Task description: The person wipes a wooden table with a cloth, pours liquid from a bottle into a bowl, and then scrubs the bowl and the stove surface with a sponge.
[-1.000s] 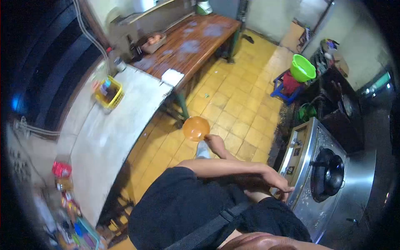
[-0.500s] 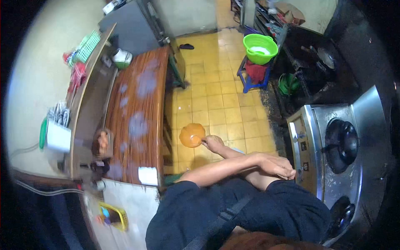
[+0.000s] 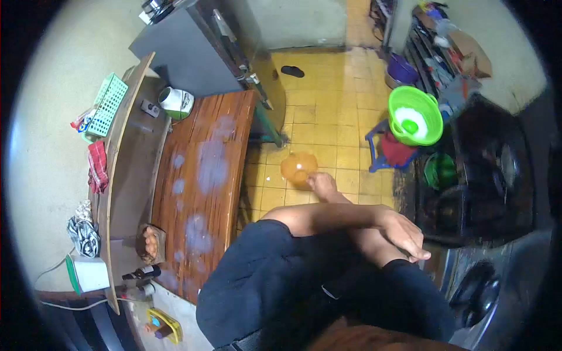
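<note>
And here, over the yellow tiled floor [image 3: 304, 129], the right hand [image 3: 324, 186] has its fingers closed on the near edge of the orange bowl [image 3: 299, 168], while the left hand [image 3: 404, 234] lies across the right arm, its fingers loosely bent and partly open. Along one side runs the brown wooden table [image 3: 225, 152], blotched with pale patches, a grey fridge [image 3: 184, 50] beyond it; across the floor, a bright green basin [image 3: 432, 119] sits up on a blue stool [image 3: 374, 153]!

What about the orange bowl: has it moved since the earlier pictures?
Yes, the orange bowl moved along the wooden table, toward its far leg.
</note>
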Available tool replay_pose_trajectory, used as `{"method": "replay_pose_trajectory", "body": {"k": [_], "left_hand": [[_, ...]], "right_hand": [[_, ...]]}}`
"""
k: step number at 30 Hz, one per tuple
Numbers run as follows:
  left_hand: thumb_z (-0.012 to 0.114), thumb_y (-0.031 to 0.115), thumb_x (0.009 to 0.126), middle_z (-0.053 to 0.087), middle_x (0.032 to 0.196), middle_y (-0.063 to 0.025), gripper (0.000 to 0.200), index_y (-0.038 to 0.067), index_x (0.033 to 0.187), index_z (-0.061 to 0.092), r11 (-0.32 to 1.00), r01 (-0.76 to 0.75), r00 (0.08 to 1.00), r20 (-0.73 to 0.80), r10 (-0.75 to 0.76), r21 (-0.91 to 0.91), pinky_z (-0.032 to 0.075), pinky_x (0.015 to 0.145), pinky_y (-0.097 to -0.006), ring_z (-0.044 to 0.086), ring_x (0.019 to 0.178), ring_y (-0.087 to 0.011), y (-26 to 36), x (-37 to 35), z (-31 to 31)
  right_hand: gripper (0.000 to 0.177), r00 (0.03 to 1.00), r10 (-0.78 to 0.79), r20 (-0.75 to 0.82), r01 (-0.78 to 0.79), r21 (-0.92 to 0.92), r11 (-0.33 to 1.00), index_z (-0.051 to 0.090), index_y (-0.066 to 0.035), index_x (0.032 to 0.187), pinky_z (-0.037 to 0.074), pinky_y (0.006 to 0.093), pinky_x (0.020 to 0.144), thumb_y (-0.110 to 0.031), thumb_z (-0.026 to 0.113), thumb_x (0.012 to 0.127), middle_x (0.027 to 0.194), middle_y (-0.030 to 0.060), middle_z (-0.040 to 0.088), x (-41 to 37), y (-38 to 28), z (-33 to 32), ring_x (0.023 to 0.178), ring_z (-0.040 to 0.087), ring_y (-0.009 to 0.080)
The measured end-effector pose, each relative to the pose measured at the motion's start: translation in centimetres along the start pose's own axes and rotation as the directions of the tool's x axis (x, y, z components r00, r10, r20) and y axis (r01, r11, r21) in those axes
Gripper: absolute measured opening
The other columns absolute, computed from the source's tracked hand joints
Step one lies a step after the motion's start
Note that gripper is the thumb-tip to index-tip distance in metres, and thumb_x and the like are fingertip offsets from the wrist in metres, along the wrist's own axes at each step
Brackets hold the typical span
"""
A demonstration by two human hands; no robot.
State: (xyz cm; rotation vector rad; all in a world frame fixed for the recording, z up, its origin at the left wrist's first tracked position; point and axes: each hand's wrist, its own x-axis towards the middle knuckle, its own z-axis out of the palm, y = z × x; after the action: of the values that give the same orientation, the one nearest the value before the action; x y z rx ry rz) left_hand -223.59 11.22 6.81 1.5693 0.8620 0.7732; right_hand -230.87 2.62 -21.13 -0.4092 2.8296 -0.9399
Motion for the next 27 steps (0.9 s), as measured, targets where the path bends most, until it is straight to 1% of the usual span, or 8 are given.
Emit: {"method": "replay_pose_trajectory", "body": {"k": [3,5,7,13,14,17,21,27], "left_hand": [[0.027,0.056,0.097,0.064,0.091,-0.0149,0.069,-0.003,0.095,0.064,0.944,-0.322,0.915,-0.233,0.33,0.072,0.041,0.084,-0.039,0.057,0.089,-0.0214,-0.3,-4.2,-5.5],[0.026,0.054,0.098,0.064,0.097,-0.0189,0.071,-0.007,0.099,0.062,0.999,-0.045,0.999,0.013,0.045,0.008,0.041,0.087,-0.0411,0.058,0.096,-0.0268,-0.4,-5.0,-11.0],[0.026,0.055,0.097,0.064,0.098,-0.0214,0.073,-0.009,0.099,0.061,0.993,-0.081,0.997,-0.002,0.082,0.087,0.041,0.087,-0.0427,0.058,0.099,-0.0313,-0.5,-7.2,-15.4],[0.032,0.057,0.094,0.063,0.089,-0.0188,0.069,-0.006,0.092,0.061,0.98,-0.143,0.964,-0.204,0.168,0.135,0.042,0.085,-0.0412,0.059,0.089,-0.0282,-3.7,-14.9,-30.1],[0.032,0.059,0.094,0.062,0.084,-0.0142,0.069,-0.005,0.089,0.06,0.972,0.18,0.98,-0.054,-0.19,-0.151,0.041,0.084,-0.0386,0.057,0.085,-0.0246,-3.1,-15.4,-34.0],[0.033,0.059,0.094,0.059,0.079,-0.0109,0.069,-0.004,0.088,0.059,0.998,-0.034,0.991,-0.132,0.026,-0.056,0.04,0.079,-0.0374,0.054,0.081,-0.0217,-4.3,-17.8,-41.1],[0.037,0.054,0.096,0.058,0.079,-0.0094,0.063,-0.003,0.086,0.06,0.937,0.332,0.943,0.034,-0.33,-0.113,0.04,0.079,-0.0379,0.053,0.081,-0.0202,-5.4,-19.3,-51.5],[0.038,0.048,0.097,0.064,0.092,-0.011,0.057,-0.003,0.1,0.063,0.971,0.184,0.978,0.125,-0.166,-0.15,0.042,0.083,-0.0339,0.056,0.088,-0.0194,-10.6,-20.2,-68.3]], "right_hand": [[0.016,0.976,-0.182,-0.122,0.177,-0.056,0.983,0.067,-0.011,0.092,0.051,0.0429,0.072,-0.023,0.06,0.083,0.095,0.0123,0.067,7.6,5.2,0.2,0.085,0.064,0.0321],[0.015,0.979,0.009,-0.203,0.03,0.187,0.982,0.065,-0.01,0.089,0.049,0.0433,0.07,-0.023,0.058,0.084,0.093,0.0085,0.066,12.4,7.0,-0.4,0.084,0.063,0.0312],[0.019,0.984,-0.154,-0.094,0.163,0.103,0.981,0.064,-0.011,0.091,0.049,0.0455,0.068,-0.027,0.057,0.084,0.087,0.0102,0.065,16.0,7.7,-4.2,0.08,0.063,0.0323],[0.02,0.995,0.085,0.056,-0.084,-0.014,0.996,0.065,-0.014,0.093,0.049,0.0463,0.068,-0.031,0.058,0.083,0.085,0.0134,0.065,30.5,12.8,-10.0,0.077,0.063,0.0342],[0.02,0.994,0.108,0.029,-0.108,-0.01,0.994,0.065,-0.014,0.093,0.049,0.0463,0.068,-0.031,0.058,0.083,0.085,0.0134,0.065,33.5,14.6,-11.1,0.077,0.063,0.0342],[0.02,0.992,0.06,-0.113,-0.061,-0.01,0.998,0.065,-0.014,0.09,0.049,0.0463,0.068,-0.031,0.059,0.082,0.083,0.0132,0.065,39.7,18.4,-14.4,0.077,0.063,0.034],[0.022,0.961,0.197,-0.193,-0.173,0.132,0.976,0.066,-0.014,0.092,0.05,0.0458,0.07,-0.031,0.059,0.082,0.086,0.0134,0.066,48.2,22.9,-18.6,0.079,0.063,0.0339],[0.023,0.923,0.356,-0.148,-0.331,0.17,0.928,0.066,-0.015,0.096,0.051,0.0442,0.074,-0.033,0.056,0.086,0.089,0.0126,0.067,60.5,33.1,-26.2,0.083,0.064,0.0329]]}}
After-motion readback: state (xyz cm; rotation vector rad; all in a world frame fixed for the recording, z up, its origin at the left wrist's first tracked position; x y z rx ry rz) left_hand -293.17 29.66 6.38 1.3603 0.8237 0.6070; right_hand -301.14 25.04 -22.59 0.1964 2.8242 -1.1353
